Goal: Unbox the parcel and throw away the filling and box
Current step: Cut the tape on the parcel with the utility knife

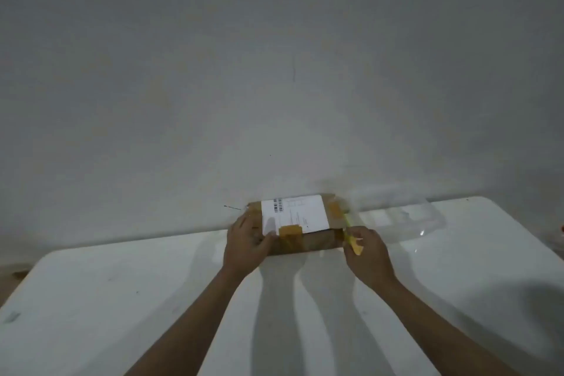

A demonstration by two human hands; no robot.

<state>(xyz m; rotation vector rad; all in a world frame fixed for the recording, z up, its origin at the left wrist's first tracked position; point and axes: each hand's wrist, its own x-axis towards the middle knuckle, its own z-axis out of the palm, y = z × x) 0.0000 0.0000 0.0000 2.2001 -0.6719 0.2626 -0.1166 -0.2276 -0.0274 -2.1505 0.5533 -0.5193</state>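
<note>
Dim, soft-focus view — forearm shadows streak the white table (pixel 122 299), glare on clear plastic (pixel 421 223).

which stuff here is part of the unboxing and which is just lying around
In use:
parcel box, held by the left hand
yellow cutter in the right hand

Lying about:
clear plastic sheet on the white table

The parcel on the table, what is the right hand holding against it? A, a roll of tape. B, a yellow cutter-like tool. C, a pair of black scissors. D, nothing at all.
B: the right hand grips a slim yellow tool set against the right end of the brown parcel, while the left hand steadies the parcel's left end on the white table.
</note>
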